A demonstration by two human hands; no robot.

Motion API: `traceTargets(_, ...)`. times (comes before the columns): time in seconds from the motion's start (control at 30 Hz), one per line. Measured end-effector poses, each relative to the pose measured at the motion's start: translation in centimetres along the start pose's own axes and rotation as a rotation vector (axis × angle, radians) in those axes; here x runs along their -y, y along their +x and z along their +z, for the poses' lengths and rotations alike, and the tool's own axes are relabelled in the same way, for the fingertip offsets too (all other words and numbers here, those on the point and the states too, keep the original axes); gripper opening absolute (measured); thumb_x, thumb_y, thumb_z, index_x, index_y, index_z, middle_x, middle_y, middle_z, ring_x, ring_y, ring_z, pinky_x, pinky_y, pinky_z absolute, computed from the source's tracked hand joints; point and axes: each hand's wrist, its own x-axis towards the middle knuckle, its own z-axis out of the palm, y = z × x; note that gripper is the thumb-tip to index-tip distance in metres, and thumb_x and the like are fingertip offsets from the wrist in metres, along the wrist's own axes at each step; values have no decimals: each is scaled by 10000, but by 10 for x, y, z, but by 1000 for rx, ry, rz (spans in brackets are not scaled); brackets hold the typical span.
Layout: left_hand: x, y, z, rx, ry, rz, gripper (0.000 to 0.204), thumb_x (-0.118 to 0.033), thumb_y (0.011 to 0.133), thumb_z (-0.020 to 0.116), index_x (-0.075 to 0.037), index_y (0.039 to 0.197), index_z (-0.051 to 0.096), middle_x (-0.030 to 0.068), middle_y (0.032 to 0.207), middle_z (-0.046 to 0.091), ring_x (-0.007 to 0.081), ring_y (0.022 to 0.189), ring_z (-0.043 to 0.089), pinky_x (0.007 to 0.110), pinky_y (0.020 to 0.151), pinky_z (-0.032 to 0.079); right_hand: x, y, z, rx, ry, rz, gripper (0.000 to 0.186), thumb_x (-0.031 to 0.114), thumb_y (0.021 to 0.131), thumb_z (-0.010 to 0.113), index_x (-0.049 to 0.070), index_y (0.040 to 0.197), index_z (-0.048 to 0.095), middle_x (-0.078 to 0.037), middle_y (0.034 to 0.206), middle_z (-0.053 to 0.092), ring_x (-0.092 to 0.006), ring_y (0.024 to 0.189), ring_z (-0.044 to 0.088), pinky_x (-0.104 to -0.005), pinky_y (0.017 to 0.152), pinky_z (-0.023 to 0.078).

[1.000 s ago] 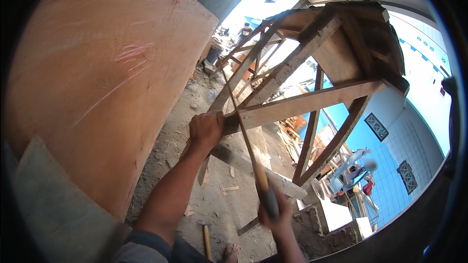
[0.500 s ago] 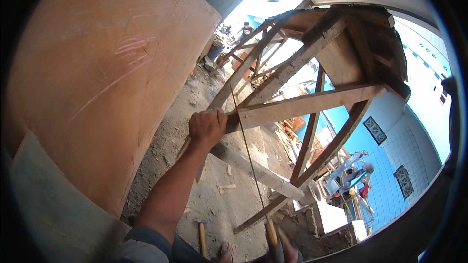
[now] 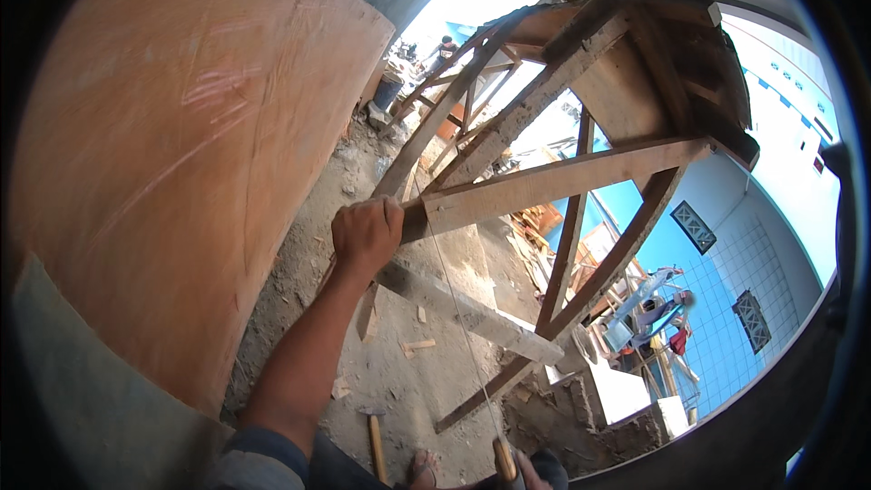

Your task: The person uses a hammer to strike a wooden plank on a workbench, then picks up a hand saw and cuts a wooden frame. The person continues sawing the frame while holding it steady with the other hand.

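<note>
My left hand is wrapped around the near end of a wooden beam, which belongs to a tilted timber frame. At the lower edge my right hand, partly cut off by the picture, grips the wooden handle of a handsaw. The thin saw blade shows nearly edge-on. It runs away from me and meets the beam just right of my left hand, at a line across the wood. How deep the blade sits there I cannot tell.
A hammer lies on the dirt floor near my foot. A dusty lower timber crosses beneath the beam. An orange-brown panel rises at left. Wood scraps litter the ground. A person is far off.
The saw has been drawn back toward me, with its handle lower in view. My left hand keeps its hold on the beam. The whole view has shifted slightly.
</note>
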Motion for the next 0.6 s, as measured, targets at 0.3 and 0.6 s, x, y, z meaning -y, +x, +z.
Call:
traceTargets(0.3,0,0,-6,46,46,-12,429,-245,962,422,-4,705,666,233,735,670,408,706,671,506,713,531,-45,161,82,-67,370,-40,639,35,766,616,-37,1388,486,-95,937,657,-138,760,621,-279,722,510)
traceTargets(0.6,-1,0,-3,3,35,-24,433,-263,964,416,-27,698,663,210,728,674,395,720,676,493,716,534,19,93,10,-91,316,10,671,53,752,627,29,1409,492,-176,1074,699,-249,893,717,-319,805,539)
